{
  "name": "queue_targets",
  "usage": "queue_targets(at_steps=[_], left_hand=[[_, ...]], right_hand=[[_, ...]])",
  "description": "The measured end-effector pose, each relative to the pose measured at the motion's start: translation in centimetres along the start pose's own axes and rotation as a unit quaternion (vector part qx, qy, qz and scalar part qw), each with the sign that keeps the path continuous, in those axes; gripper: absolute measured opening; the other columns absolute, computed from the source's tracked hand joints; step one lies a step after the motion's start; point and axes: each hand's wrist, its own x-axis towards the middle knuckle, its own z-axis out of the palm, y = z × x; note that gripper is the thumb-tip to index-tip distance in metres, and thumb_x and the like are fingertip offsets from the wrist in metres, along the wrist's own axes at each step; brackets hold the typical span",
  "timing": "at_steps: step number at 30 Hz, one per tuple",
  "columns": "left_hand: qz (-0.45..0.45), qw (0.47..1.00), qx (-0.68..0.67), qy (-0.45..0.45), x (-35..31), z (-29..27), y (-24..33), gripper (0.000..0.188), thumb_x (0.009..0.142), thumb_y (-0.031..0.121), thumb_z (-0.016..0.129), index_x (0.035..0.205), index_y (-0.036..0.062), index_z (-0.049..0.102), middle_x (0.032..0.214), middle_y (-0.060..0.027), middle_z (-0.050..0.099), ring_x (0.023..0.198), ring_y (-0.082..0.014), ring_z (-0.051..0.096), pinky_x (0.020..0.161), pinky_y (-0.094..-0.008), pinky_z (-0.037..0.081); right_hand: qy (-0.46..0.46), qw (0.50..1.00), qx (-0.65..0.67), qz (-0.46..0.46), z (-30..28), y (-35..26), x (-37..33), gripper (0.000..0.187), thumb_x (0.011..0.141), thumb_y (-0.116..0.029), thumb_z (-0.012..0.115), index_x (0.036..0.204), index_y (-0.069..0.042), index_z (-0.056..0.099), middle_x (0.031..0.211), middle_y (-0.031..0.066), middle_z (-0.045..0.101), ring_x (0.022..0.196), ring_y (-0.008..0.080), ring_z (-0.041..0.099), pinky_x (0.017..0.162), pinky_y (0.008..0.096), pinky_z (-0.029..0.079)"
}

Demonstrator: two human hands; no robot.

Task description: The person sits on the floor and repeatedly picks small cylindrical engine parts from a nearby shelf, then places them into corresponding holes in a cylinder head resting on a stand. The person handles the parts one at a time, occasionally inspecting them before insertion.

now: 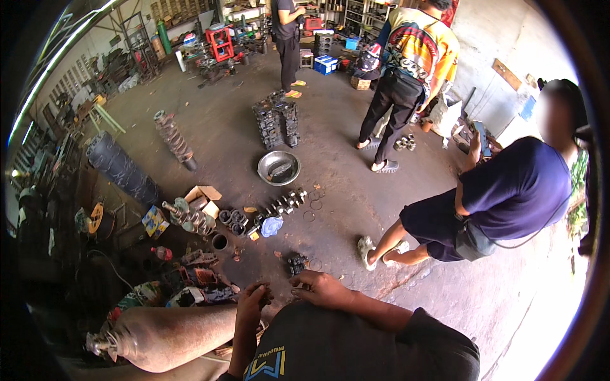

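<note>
My left hand (253, 300) and my right hand (323, 289) are close together low in the view, above my black shirt. Both are greasy, with the fingers curled inward. Whether either hand holds a small part is too dark to tell. Just beyond my right hand, a small dark metal part (297, 262) lies on the concrete floor. Thin metal rings (309, 216) lie further out. A rusty gas cylinder (168, 335) lies on its side left of my left hand.
Spread on the floor ahead are a crankshaft (189, 218), a cardboard box (203, 195), a blue cloth (272, 226), a metal bowl (278, 167) and engine blocks (277, 120). To the right a person in dark blue (508, 190) bends over a phone. Two other people stand further back.
</note>
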Motion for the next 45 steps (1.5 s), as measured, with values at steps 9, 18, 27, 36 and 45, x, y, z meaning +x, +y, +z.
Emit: queue_targets(at_steps=[9, 18, 27, 36, 45], left_hand=[[0.03, 0.999, -0.002, -0.011, 0.6, -0.4, 1.0, 0.019, 0.094, 0.014, 0.057, 0.104, -0.0002, 0.064, 0.082, -0.0066, 0.064, 0.073, -0.0158, 0.063, 0.068, -0.0279, 0.05], [-0.043, 0.997, 0.044, 0.057, 1.9, 0.3, 2.5, 0.024, 0.09, 0.007, 0.055, 0.111, -0.0036, 0.061, 0.097, -0.0121, 0.065, 0.078, -0.0177, 0.063, 0.071, -0.0274, 0.051], [0.007, 0.998, -0.011, 0.066, 9.4, 0.5, 5.2, 0.025, 0.094, 0.01, 0.053, 0.115, 0.0004, 0.062, 0.098, -0.0088, 0.065, 0.079, -0.0149, 0.062, 0.07, -0.0254, 0.048], [0.087, 0.951, 0.038, 0.293, 27.2, -2.6, 8.4, 0.02, 0.09, 0.013, 0.061, 0.109, 0.0072, 0.063, 0.09, -0.0039, 0.065, 0.07, -0.0113, 0.06, 0.057, -0.0228, 0.046], [-0.178, 0.813, 0.436, 0.343, 35.6, -10.2, -3.0, 0.016, 0.073, 0.015, 0.069, 0.078, 0.004, 0.059, 0.065, -0.0117, 0.059, 0.057, -0.0207, 0.06, 0.053, -0.0377, 0.049]], right_hand=[[-0.007, 1.0, -0.014, 0.005, 0.5, 0.3, 2.1, 0.028, 0.088, -0.02, 0.064, 0.109, -0.002, 0.062, 0.103, 0.0154, 0.066, 0.093, 0.0312, 0.066, 0.081, 0.0392, 0.053], [0.016, 0.999, -0.001, 0.041, 0.0, 2.3, 3.9, 0.029, 0.086, -0.022, 0.068, 0.108, -0.003, 0.064, 0.102, 0.0162, 0.067, 0.091, 0.0319, 0.066, 0.079, 0.0391, 0.053], [0.148, 0.977, 0.058, 0.144, -7.4, 11.6, 10.9, 0.025, 0.085, -0.01, 0.069, 0.108, -0.003, 0.065, 0.096, 0.0141, 0.068, 0.084, 0.0239, 0.068, 0.072, 0.0333, 0.054], [0.082, 0.989, 0.004, 0.122, -19.6, 20.5, 26.4, 0.026, 0.082, -0.014, 0.071, 0.105, -0.004, 0.066, 0.096, 0.0145, 0.067, 0.087, 0.032, 0.067, 0.076, 0.0376, 0.053], [0.15, 0.982, -0.078, 0.086, -36.2, 23.6, 40.4, 0.028, 0.084, -0.012, 0.07, 0.108, 0.0, 0.063, 0.097, 0.0161, 0.068, 0.085, 0.0264, 0.068, 0.073, 0.0345, 0.054]])
